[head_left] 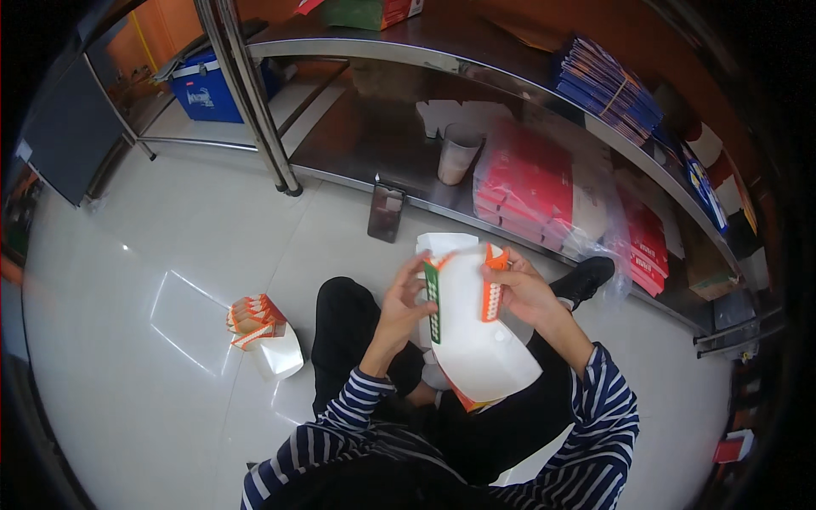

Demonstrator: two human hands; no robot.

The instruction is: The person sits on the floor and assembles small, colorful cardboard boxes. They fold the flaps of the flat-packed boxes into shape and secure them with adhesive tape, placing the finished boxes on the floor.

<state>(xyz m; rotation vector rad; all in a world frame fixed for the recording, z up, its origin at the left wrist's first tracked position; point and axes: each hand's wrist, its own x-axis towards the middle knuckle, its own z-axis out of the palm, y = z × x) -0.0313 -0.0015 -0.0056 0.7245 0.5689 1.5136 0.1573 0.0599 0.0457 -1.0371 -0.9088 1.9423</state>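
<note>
Floor tiles [170, 255], pale and glossy, fill the room around a person seated low beside a steel shelving unit [357, 144]. Both hands work a white cardboard carton blank [472, 327] held above the lap, in front of the unit's lower shelf. The left hand [401, 308] has its fingers curled closed on the blank's green-edged flap, thumb pressing the face; the right hand [520, 289] pinches the orange-edged flap between thumb and fingertips. A stack of folded cartons [259, 327], nested orange and white, sits on the tiles well to the left of the blank. A paper cup [457, 153] stands on the lower shelf beyond the blank; its contents cannot be made out. Red packets in clear wrap [527, 183] lie just right of the cup. A blue crate [208, 89] rests beyond the unit's upright, its contents unclear. A dark phone [386, 212] leans against the shelf edge.
</note>
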